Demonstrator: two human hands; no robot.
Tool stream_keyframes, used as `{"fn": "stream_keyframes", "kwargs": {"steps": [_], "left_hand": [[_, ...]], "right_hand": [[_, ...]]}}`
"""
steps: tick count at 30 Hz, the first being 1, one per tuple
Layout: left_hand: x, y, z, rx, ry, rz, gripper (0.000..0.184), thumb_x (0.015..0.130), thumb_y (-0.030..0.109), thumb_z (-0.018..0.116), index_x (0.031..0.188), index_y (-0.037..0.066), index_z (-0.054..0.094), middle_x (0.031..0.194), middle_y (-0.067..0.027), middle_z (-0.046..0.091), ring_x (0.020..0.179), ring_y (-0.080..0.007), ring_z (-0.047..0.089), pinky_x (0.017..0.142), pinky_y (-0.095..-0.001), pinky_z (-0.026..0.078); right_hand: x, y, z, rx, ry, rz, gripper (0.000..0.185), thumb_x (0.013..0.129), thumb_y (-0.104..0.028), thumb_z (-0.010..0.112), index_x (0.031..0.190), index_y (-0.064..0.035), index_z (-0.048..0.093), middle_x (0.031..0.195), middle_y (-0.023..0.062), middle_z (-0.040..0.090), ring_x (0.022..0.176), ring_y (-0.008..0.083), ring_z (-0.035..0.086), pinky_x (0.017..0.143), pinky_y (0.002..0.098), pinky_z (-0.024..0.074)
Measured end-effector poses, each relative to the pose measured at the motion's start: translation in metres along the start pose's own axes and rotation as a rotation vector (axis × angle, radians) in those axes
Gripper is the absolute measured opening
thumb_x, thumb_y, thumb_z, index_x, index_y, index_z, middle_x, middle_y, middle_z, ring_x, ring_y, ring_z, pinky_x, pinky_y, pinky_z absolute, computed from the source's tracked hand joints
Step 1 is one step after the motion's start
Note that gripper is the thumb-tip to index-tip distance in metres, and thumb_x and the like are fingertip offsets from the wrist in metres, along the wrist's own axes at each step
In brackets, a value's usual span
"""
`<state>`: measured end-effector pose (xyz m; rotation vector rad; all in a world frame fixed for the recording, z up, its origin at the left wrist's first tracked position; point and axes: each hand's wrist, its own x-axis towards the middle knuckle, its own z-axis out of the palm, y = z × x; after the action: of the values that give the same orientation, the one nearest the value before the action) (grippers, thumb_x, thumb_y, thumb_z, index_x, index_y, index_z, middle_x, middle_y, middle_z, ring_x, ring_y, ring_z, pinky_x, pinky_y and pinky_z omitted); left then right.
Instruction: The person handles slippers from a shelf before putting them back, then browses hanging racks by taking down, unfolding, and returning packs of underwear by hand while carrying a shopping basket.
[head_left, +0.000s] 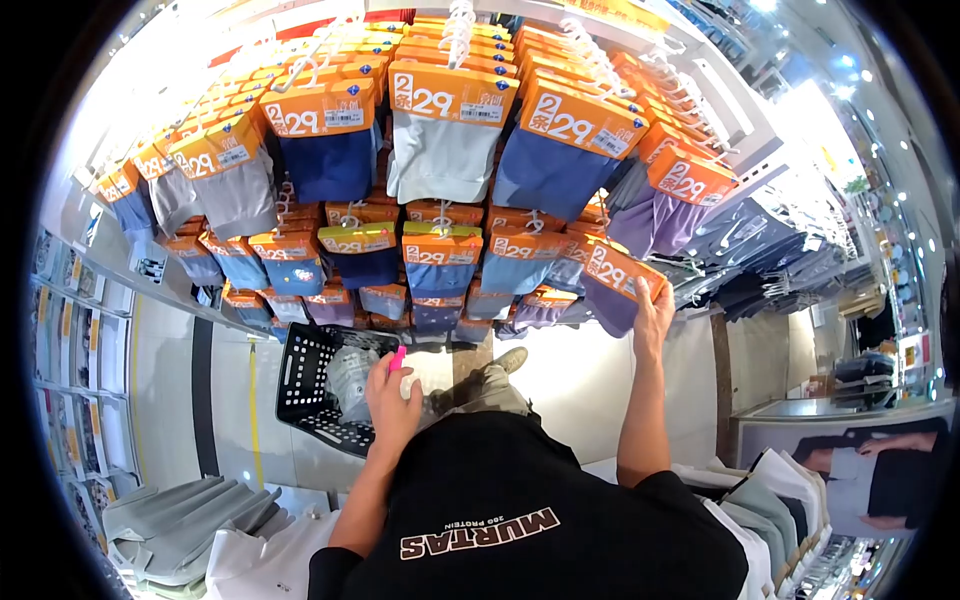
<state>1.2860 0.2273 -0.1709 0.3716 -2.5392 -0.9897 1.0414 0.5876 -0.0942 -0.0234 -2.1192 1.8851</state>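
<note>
My right hand (653, 318) is raised to the lower rack row. Its fingers are closed on the edge of an orange hanger card with a purple garment (608, 308) below, apparently a pair of underpants. My left hand (394, 398) is low by the right side of a black shopping basket (297, 375). A bright pink piece (398, 358) sticks out past its fingers and looks like the basket's handle. Inside the basket lies a clear plastic bag (349, 385) whose contents I cannot make out.
Ahead, a display rack carries rows of folded garments on orange cards (455, 92) marked 29. Dark clothes (770, 250) hang at the right. Behind me are grey clothes (175, 525) at left and white shirts (790, 480) at right. Shelves (90, 370) line the left side.
</note>
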Motion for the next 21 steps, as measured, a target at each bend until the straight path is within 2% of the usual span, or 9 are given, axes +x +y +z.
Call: {"fn": "stream_keyframes", "kwargs": {"steps": [3, 8, 10, 11, 12, 14, 15, 18, 21], "left_hand": [[0.007, 0.021, -0.003, -0.019, 0.019, 0.063, 0.022, 0.084, 0.014, 0.07, 0.103, 0.002, 0.066, 0.131, -0.0182, 0.057, 0.125, -0.0388, 0.051, 0.104, -0.0465, 0.04], [0.019, 0.04, 0.013, -0.6, -0.504, -0.201, 0.039, 0.09, 0.026, 0.072, 0.118, 0.001, 0.063, 0.122, -0.0152, 0.063, 0.116, -0.0286, 0.059, 0.099, -0.04, 0.045], [0.017, 0.055, 0.02, -0.632, -0.445, -0.132, 0.042, 0.09, 0.03, 0.072, 0.119, 0.0, 0.063, 0.121, -0.0161, 0.064, 0.116, -0.0271, 0.061, 0.098, -0.0391, 0.046], [0.02, 0.063, 0.023, -0.647, -0.367, -0.009, 0.038, 0.092, 0.027, 0.071, 0.115, -0.001, 0.063, 0.105, -0.0128, 0.067, 0.098, -0.02, 0.064, 0.085, -0.0332, 0.05], [0.02, 0.064, 0.024, -0.721, -0.435, -0.081, 0.034, 0.093, 0.025, 0.07, 0.112, -0.001, 0.064, 0.098, -0.0098, 0.066, 0.091, -0.0168, 0.062, 0.08, -0.0309, 0.049], [0.019, 0.061, 0.029, -0.867, -0.575, -0.227, 0.027, 0.094, 0.022, 0.069, 0.107, -0.002, 0.065, 0.086, -0.0039, 0.064, 0.078, -0.0104, 0.058, 0.069, -0.0263, 0.047], [0.016, 0.052, 0.032, -0.794, -0.582, -0.263, 0.019, 0.096, 0.017, 0.067, 0.098, -0.002, 0.065, 0.075, 0.0032, 0.056, 0.068, -0.0042, 0.048, 0.06, -0.0227, 0.041], [0.012, 0.054, 0.03, -1.026, -0.407, -0.402, 0.018, 0.096, 0.017, 0.067, 0.094, -0.001, 0.066, 0.076, 0.0039, 0.059, 0.067, -0.0037, 0.049, 0.061, -0.0232, 0.043], [0.015, 0.053, 0.023, -1.252, -0.255, -0.553, 0.016, 0.098, 0.018, 0.065, 0.091, 0.003, 0.066, 0.082, 0.0019, 0.064, 0.068, -0.0036, 0.054, 0.062, -0.022, 0.044]], "right_hand": [[-0.002, -0.004, -0.013, 0.019, 0.066, -0.002, 0.038, 0.094, -0.015, 0.067, 0.126, -0.0015, 0.052, 0.104, 0.0074, 0.062, 0.092, 0.0125, 0.059, 0.084, 0.0272, 0.0496], [-0.041, -0.022, 0.019, 0.416, -0.15, 0.215, 0.053, 0.094, -0.004, 0.06, 0.143, -0.0084, 0.041, 0.119, 0.0089, 0.059, 0.104, 0.0159, 0.06, 0.09, 0.0317, 0.0523], [-0.059, -0.017, 0.039, 0.51, -0.28, 0.335, 0.051, 0.094, -0.005, 0.062, 0.142, -0.0105, 0.045, 0.119, 0.0079, 0.059, 0.101, 0.015, 0.061, 0.089, 0.0307, 0.0524], [-0.067, -0.01, 0.05, 0.501, -0.324, 0.37, 0.052, 0.094, -0.006, 0.062, 0.143, -0.0115, 0.044, 0.121, 0.0072, 0.059, 0.102, 0.0144, 0.061, 0.09, 0.0298, 0.0517], [-0.078, -0.02, 0.062, 0.521, -0.366, 0.452, 0.053, 0.095, -0.006, 0.06, 0.145, -0.0125, 0.043, 0.127, 0.0065, 0.056, 0.107, 0.0134, 0.059, 0.091, 0.0289, 0.0504], [-0.096, -0.02, 0.085, 0.47, -0.395, 0.465, 0.055, 0.098, -0.009, 0.058, 0.149, -0.017, 0.039, 0.116, 0.0043, 0.06, 0.103, 0.0118, 0.059, 0.091, 0.0289, 0.051], [-0.103, -0.008, 0.091, 0.399, -0.433, 0.394, 0.056, 0.099, -0.009, 0.057, 0.15, -0.0171, 0.037, 0.12, 0.0044, 0.058, 0.107, 0.0116, 0.058, 0.095, 0.0285, 0.0488], [-0.118, -0.023, 0.107, 0.353, -0.607, 0.405, 0.057, 0.101, -0.009, 0.054, 0.153, -0.0142, 0.032, 0.144, 0.0046, 0.041, 0.12, 0.0121, 0.05, 0.104, 0.0291, 0.0419], [-0.131, -0.036, 0.113, 0.269, -0.713, 0.341, 0.058, 0.099, -0.007, 0.056, 0.152, -0.0099, 0.032, 0.137, 0.0064, 0.047, 0.121, 0.0135, 0.049, 0.105, 0.0288, 0.0403]]}}
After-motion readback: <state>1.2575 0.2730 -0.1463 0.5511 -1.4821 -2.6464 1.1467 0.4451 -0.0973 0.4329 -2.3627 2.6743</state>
